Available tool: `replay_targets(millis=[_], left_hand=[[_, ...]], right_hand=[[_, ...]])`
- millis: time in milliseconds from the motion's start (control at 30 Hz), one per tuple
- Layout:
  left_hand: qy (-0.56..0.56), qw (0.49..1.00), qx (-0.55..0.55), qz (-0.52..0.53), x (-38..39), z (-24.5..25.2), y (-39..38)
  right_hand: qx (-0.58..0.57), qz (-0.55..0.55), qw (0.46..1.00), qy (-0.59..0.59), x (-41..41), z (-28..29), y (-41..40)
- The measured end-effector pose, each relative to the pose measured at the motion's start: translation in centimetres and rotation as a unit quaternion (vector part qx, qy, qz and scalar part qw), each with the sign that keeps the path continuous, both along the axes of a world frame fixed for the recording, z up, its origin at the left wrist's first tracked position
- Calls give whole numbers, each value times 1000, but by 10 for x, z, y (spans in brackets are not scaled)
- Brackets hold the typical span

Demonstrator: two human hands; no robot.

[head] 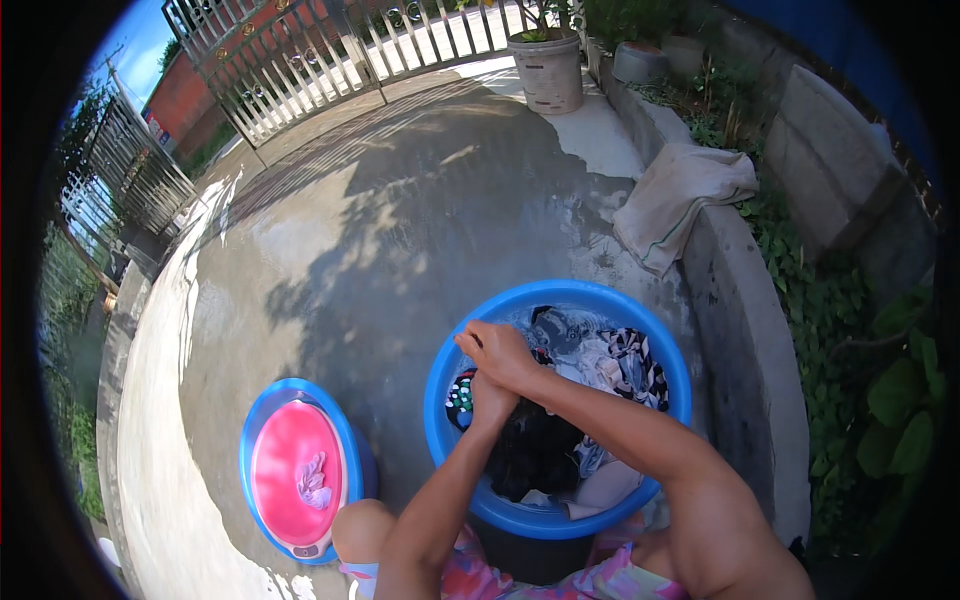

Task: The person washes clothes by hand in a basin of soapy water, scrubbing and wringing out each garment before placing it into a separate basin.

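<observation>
Over a large round blue plastic basin [559, 532], my right hand [501, 356] and my left hand [491, 399] are pressed together near its left side. The fingers of my right hand are curled. What may be between my palms is hidden. Wet laundry fills the basin in some water: a black garment [534, 450] below my forearms, a black-and-white patterned cloth [634, 360] at the right, and a pale cloth [606, 487] near the front rim. A dark cloth with green and white spots [461, 401] shows beside my left hand.
Left of the basin stands a smaller blue tub [364, 457] with a pink basin [289, 465] in it, which holds a small crumpled pale cloth [313, 481]. A low concrete wall [750, 315] runs along the right, with a beige sack [679, 199] draped over it. Wet concrete [420, 225] reaches a metal gate [315, 82].
</observation>
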State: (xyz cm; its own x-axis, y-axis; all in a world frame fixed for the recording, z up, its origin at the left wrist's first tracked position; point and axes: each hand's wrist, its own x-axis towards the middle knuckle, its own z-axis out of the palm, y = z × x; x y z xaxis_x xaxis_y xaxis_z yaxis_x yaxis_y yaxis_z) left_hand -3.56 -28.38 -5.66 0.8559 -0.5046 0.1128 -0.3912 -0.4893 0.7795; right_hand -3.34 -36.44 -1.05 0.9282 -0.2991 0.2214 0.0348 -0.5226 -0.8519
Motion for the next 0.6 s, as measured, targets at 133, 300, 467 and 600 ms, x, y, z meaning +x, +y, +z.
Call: replay_targets(millis=[133,300,467,600], left_hand=[[196,964,-181,-2,12,30,-7],[478,835,-243,-123,5,86,-6],[632,696,-331,-74,4,72,1],[545,794,-265,-58,-3,76,-6]], right_hand=[[-2,66,997,-29,2,34,-19],[205,326,922,52,8,56,-59],[292,329,897,43,0,65,-40],[271,285,919,7,-2,62,-37]])
